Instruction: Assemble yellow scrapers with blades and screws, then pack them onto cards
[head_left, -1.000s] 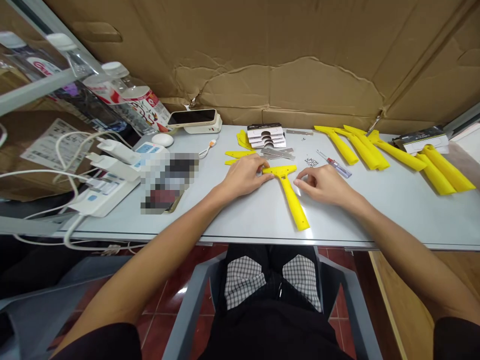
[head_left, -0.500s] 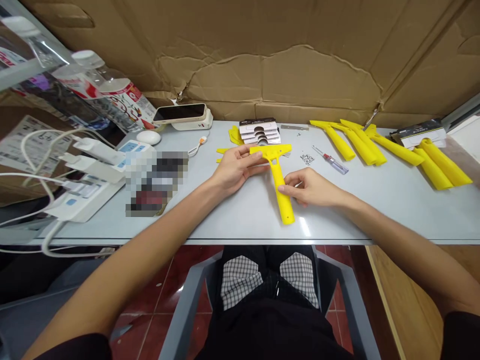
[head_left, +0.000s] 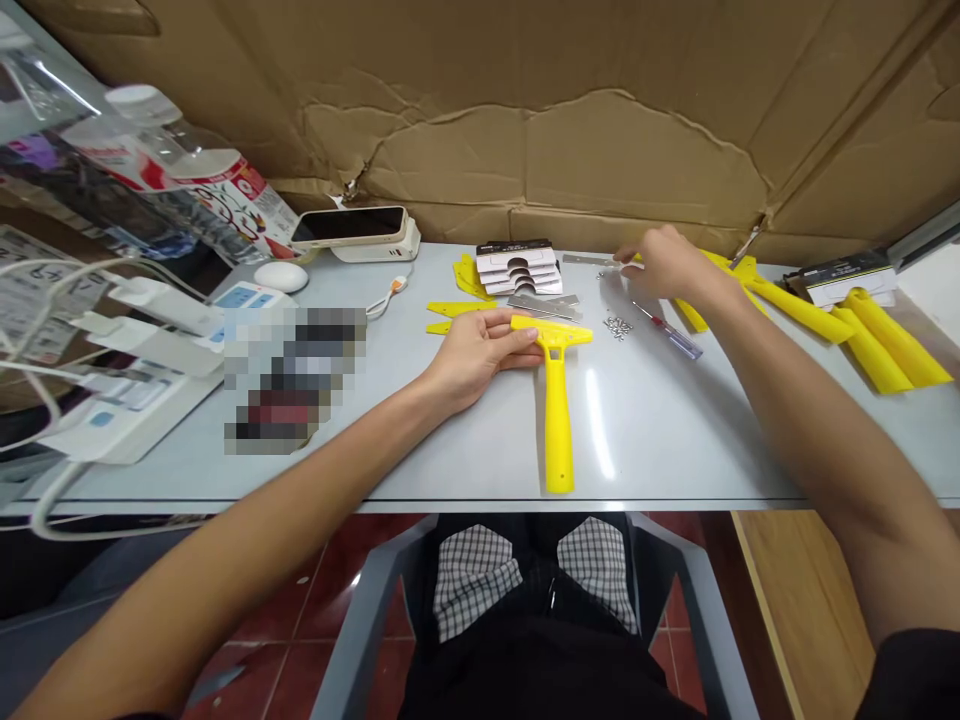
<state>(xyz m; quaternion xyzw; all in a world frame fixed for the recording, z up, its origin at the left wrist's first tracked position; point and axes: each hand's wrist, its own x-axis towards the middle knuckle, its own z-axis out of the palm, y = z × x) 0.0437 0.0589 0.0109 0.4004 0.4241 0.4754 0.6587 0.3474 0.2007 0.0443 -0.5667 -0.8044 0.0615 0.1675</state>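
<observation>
My left hand (head_left: pixel 480 360) grips the head of a yellow T-shaped scraper handle (head_left: pixel 557 420), whose grip points down toward the table's front edge. Farther back, my right hand (head_left: pixel 660 262) reaches over the table, its fingertips at the right end of a thin metal strip (head_left: pixel 589 260); whether they hold it cannot be made out. A pile of small screws (head_left: pixel 619 327) lies between my hands, beside a screwdriver (head_left: pixel 667 330) with a clear handle. Metal blades (head_left: pixel 546 305) lie just behind the scraper head, in front of stacked black-and-white packets (head_left: pixel 517 270).
More yellow handles (head_left: pixel 877 350) lie at the right, near another packet (head_left: pixel 844 280). Flat yellow pieces (head_left: pixel 450 309) are left of the blades. A power strip (head_left: pixel 150 400) with cables, a phone (head_left: pixel 352 225) and bottles (head_left: pixel 217 190) occupy the left. Cardboard (head_left: pixel 570 160) stands behind.
My right hand has left the yellow handle and moved back and right to the metal strip. The handle in my left hand has come slightly nearer and turned more upright in view.
</observation>
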